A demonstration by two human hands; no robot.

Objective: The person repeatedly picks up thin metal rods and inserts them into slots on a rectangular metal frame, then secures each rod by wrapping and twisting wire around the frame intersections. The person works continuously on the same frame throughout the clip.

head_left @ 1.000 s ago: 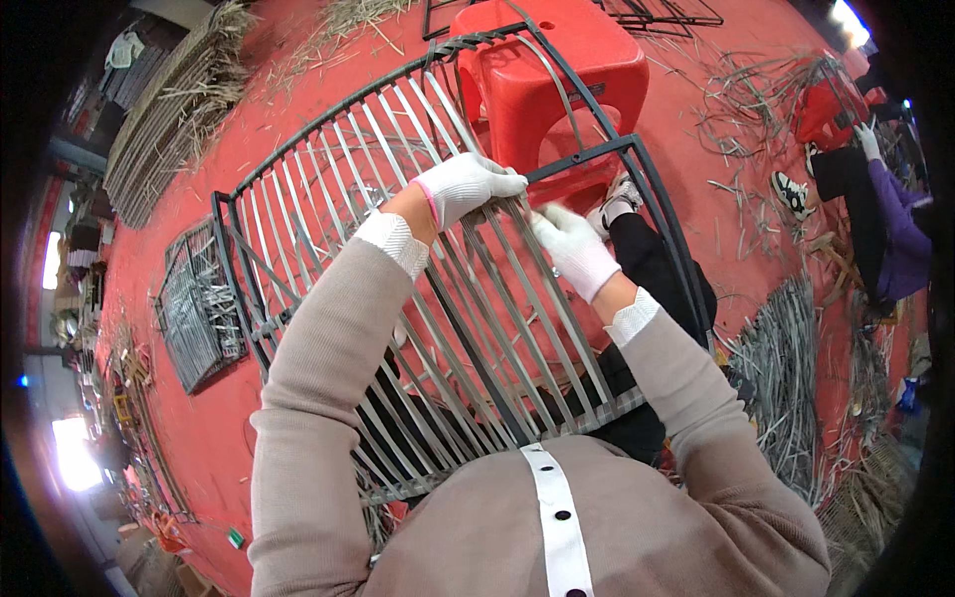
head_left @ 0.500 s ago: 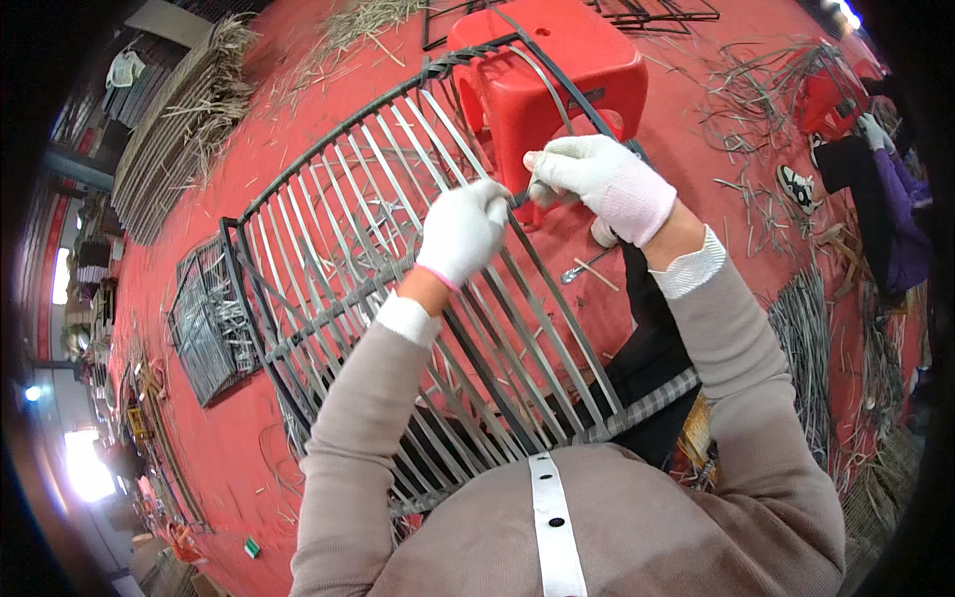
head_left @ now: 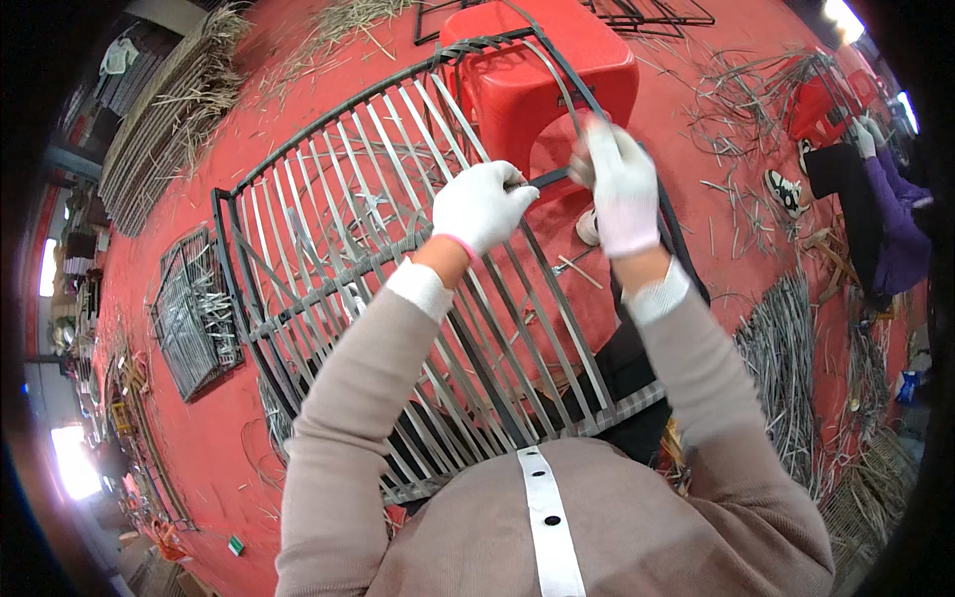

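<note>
a: the dark metal frame woven with pale flat strips [head_left: 398,289], where does it sit?

b: across my lap, leaning up and away from me. its far rounded end rests against the red plastic stool [head_left: 542,75], and its near end is down by my waist. the long axis runs from my lower left up toward the upper right, and the pale slats run much the same way, side by side.

a: and your hands?

b: both in white knit gloves. my left hand [head_left: 482,204] is curled into a fist on the frame's crossbar, near the far right part. my right hand [head_left: 617,184] is just beside it, fingers closed, pinching a thin grey strip [head_left: 557,85] that arcs up over the stool.

a: what's around you?

b: red floor [head_left: 189,418], littered with loose strips. a smaller woven grid panel [head_left: 194,323] lies flat to my left. another person in a purple sleeve [head_left: 895,224] sits at the far right, well apart from me.
</note>
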